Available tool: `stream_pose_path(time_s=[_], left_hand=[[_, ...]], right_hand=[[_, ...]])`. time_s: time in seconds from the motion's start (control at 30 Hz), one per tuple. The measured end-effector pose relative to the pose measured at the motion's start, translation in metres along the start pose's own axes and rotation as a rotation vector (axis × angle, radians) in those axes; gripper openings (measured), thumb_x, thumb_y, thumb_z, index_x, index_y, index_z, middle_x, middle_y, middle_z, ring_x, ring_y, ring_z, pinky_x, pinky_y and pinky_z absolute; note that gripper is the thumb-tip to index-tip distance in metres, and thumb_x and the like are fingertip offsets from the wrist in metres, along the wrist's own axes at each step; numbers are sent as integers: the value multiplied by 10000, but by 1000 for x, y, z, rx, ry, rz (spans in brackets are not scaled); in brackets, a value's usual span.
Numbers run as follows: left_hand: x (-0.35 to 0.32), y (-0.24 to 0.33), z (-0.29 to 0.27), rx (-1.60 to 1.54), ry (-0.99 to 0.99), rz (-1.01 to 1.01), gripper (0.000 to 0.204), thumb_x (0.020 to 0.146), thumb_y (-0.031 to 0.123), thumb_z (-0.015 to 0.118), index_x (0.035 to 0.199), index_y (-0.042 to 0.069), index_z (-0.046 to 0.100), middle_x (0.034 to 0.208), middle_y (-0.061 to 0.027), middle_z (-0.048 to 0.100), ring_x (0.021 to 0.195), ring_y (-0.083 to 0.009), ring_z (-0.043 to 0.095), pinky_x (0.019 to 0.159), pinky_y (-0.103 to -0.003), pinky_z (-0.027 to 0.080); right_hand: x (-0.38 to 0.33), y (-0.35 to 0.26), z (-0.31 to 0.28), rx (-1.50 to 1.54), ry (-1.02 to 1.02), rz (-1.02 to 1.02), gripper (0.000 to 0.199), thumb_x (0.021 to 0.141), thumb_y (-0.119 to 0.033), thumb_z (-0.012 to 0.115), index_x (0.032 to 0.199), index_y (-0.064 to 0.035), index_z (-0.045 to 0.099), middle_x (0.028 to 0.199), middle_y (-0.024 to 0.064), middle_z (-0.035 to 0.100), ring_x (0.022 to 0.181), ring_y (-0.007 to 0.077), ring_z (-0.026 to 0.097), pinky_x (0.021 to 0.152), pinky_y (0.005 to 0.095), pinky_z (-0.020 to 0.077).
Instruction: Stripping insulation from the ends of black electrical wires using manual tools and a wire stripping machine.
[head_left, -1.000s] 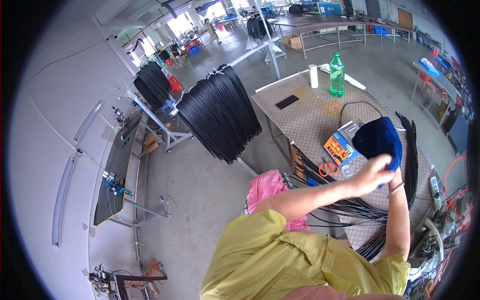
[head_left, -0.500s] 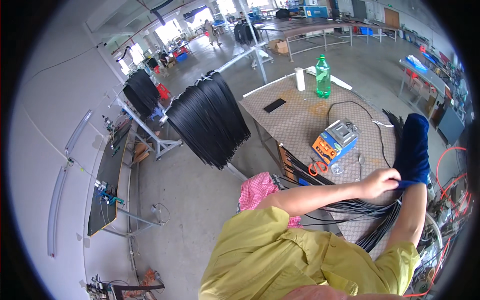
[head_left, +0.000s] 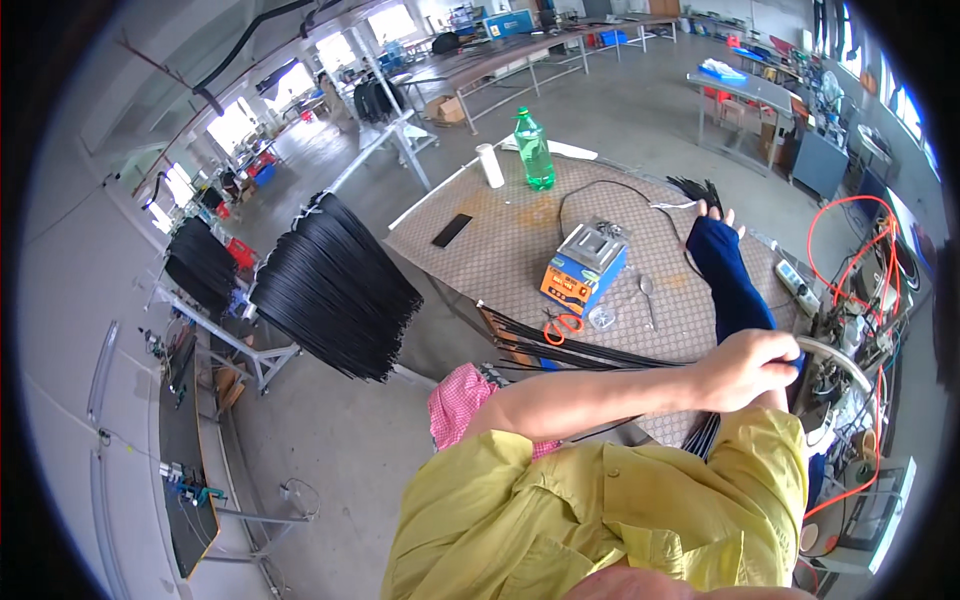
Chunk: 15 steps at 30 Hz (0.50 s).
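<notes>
A dark blue arm sleeve (head_left: 738, 285) covers my right forearm from the knuckles toward the elbow. Near the elbow, my left hand (head_left: 748, 370) is closed on the sleeve's upper edge. Fingers of my right hand (head_left: 718, 218) poke out of the far end, spread apart and holding nothing that I can see. Just beyond them lies the tip of a bundle of thin black cords (head_left: 692, 188). More black cords (head_left: 600, 350) run across the table under my left forearm, which partly hides them.
On the patterned table (head_left: 480, 240) stand a green bottle (head_left: 535, 155), a white roll (head_left: 489, 166) and a blue-orange device (head_left: 584, 268). Orange-handled scissors (head_left: 563, 328), a spoon (head_left: 648, 300) and a phone (head_left: 452, 230) lie there. Black cords hang on a rack (head_left: 335, 290); a power strip (head_left: 797, 285) and red hoses (head_left: 850, 205) are right.
My left hand has drawn the sleeve up my right forearm toward the elbow. My right fingers, hidden inside the sleeve before, now show. The view has swung to the right.
</notes>
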<state>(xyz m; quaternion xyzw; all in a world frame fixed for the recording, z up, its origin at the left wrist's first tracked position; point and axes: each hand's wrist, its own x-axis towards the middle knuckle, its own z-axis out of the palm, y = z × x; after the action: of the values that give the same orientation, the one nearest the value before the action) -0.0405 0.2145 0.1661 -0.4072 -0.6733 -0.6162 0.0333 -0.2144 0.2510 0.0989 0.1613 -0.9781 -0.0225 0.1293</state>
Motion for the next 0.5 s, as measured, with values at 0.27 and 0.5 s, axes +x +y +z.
stream_pose_path(time_s=[0.27,0.5], left_hand=[[-21,38,28,152,-259,343,133,741,54,542,868,14,540,762,-125,536,728,-304,528,656,-386,420],[-61,-34,7,496,187,446,299,595,-68,573,870,17,493,768,-131,487,638,-301,463,569,-349,384]], right_hand=[[69,106,51,195,-38,615,813,669,-475,650,1330,-195,270,1206,114,510,1182,367,394,950,646,137],[173,260,72,1549,1194,1109,186,666,-127,654,783,12,614,688,133,597,559,220,591,536,346,496]])
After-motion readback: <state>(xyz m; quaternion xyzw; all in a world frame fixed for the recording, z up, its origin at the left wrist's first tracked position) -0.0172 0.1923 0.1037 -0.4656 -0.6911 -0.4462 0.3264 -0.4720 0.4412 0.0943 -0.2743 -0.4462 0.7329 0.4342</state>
